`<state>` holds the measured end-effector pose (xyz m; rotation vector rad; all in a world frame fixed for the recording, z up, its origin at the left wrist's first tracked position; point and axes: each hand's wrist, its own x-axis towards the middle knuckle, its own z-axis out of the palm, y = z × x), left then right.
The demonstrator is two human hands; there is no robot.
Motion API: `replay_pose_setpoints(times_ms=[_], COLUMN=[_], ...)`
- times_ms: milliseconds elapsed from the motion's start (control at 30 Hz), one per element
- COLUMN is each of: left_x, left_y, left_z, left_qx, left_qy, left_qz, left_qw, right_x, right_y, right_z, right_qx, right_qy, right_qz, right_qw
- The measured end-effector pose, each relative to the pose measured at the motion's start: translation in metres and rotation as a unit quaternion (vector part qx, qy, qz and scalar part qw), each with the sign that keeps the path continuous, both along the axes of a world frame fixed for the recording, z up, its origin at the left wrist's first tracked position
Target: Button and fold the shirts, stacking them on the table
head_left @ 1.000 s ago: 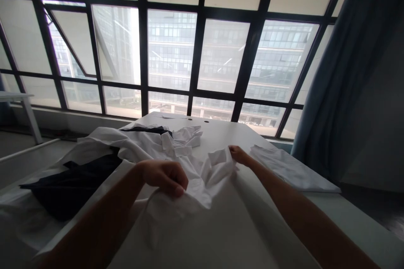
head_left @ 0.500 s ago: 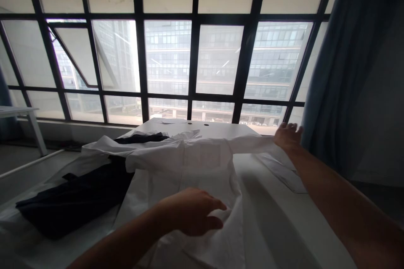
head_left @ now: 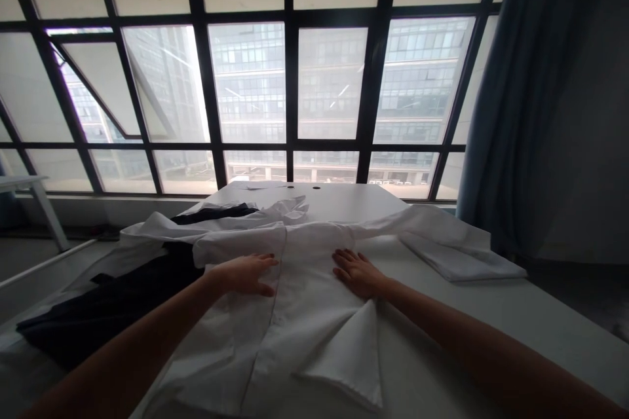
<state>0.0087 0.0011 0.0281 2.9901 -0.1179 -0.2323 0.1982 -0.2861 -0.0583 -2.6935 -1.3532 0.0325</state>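
Observation:
A white long-sleeved coat (head_left: 299,314) lies spread over the table, with a seam running down its middle. My left hand (head_left: 248,273) rests on it left of the seam, fingers stretched out and apart. To the right of the seam, my right hand (head_left: 360,273) lies flat on the cloth, open as well. One sleeve (head_left: 417,219) reaches out to the right. Near me, the lower right corner of the coat is turned over in a pointed flap (head_left: 351,350).
A folded white cloth (head_left: 462,263) lies on the white table (head_left: 442,321) at right. Dark clothing (head_left: 108,301) and more white fabric are heaped at left. Windows stand beyond the table, a blue curtain (head_left: 521,118) at right, and another table (head_left: 24,182) far left.
My right hand has come from the far right sleeve end onto the coat's body. My left hand has moved up and left. The sleeve now lies down, and the lower corner is turned over.

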Motion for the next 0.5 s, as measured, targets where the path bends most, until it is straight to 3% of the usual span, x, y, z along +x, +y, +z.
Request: replay_pose_setpoints(times_ms=[133,267,400,500], left_x=[0.008,0.022,0.037,0.047], left_y=[0.009,0.015,0.017,0.02], left_z=[-0.022,-0.045,-0.065,-0.072], left_qx=[-0.033,-0.072,-0.056,-0.053], left_qy=[0.047,0.025,-0.008,-0.015], left_qz=[0.034,-0.005,-0.032,-0.033], left_qw=[0.998,0.997,0.998,0.998], right_x=[0.021,0.041,0.051,0.055], right_y=[-0.043,-0.082,-0.099,-0.101], right_z=[0.004,0.002,-0.004,-0.007], right_qx=[-0.013,-0.019,-0.014,-0.004], right_qy=[0.029,0.034,0.023,0.008], right_qz=[0.031,0.002,-0.019,-0.02], right_qw=[0.999,0.999,0.999,1.0])
